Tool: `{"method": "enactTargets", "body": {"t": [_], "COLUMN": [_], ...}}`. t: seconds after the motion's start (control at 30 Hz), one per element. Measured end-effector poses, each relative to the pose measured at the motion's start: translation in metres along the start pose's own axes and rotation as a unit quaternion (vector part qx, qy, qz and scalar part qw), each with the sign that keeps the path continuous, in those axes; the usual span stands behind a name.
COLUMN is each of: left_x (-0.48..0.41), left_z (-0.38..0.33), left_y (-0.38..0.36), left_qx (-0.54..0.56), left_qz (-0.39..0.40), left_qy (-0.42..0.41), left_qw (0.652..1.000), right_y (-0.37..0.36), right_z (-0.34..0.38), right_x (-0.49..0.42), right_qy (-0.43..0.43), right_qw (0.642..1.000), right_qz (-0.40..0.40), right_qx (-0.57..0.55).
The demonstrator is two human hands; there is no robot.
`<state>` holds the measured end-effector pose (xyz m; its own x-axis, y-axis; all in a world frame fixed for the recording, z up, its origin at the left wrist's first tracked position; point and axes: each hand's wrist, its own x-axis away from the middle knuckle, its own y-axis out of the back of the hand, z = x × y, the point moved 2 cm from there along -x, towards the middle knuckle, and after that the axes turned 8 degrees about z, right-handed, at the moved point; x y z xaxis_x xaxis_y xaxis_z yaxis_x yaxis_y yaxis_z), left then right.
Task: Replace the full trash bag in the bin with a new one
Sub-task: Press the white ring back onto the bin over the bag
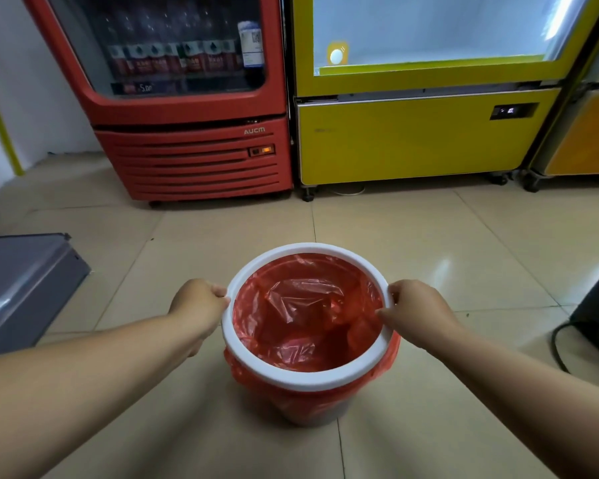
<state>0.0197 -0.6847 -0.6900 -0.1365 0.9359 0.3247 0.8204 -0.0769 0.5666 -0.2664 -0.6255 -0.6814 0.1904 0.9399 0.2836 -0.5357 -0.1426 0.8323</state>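
A small round bin [308, 414] stands on the tiled floor in front of me. A red plastic bag [305, 316] lines it, and the bag's edge hangs over the outside under a white ring [291, 378] that sits on the rim. My left hand [201, 305] grips the ring at its left side. My right hand [415, 309] grips the ring at its right side, with the thumb inside against the bag. The bag's inside looks crumpled, and I see no rubbish in it.
A red drinks fridge [194, 157] and a yellow cabinet [412, 140] stand side by side beyond the bin. A grey flat object [25, 285] lies at the left. A black device with a cable [595, 326] sits at the right edge.
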Motion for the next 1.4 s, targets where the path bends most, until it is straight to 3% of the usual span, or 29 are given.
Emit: {"method": "enactTargets", "body": {"t": [0.23, 0.37, 0.63, 0.83, 0.93, 1.07, 1.4], "left_x": [0.005, 0.0, -0.009, -0.02, -0.028, -0.042, -0.059], "left_z": [0.008, 0.011, 0.014, 0.016, 0.011, 0.004, 0.008], "left_y": [-0.001, 0.002, 0.006, 0.003, 0.005, 0.003, 0.002], "left_qx": [-0.023, 0.019, 0.1, 0.053, 0.063, 0.089, 0.133], "left_qz": [0.001, 0.006, 0.073, 0.084, 0.101, 0.117, 0.209], "left_qy": [-0.006, -0.002, 0.022, 0.032, 0.052, 0.046, 0.083], "left_qw": [1.0, 1.0, 0.992, 0.995, 0.992, 0.988, 0.965], "right_y": [-0.008, -0.001, 0.003, 0.0, 0.006, 0.011, 0.006], "right_z": [-0.002, -0.001, -0.014, -0.014, -0.012, -0.002, -0.004], "right_x": [-0.001, -0.004, -0.017, -0.028, -0.038, -0.054, -0.07], "right_qy": [0.006, -0.005, -0.059, -0.087, -0.099, -0.089, -0.146], "right_qw": [1.0, 1.0, 0.989, 0.986, 0.983, 0.984, 0.943], "right_qz": [-0.006, -0.014, 0.011, 0.037, 0.069, 0.052, 0.114], "right_qx": [0.022, 0.008, -0.134, -0.14, -0.138, -0.147, -0.275]}}
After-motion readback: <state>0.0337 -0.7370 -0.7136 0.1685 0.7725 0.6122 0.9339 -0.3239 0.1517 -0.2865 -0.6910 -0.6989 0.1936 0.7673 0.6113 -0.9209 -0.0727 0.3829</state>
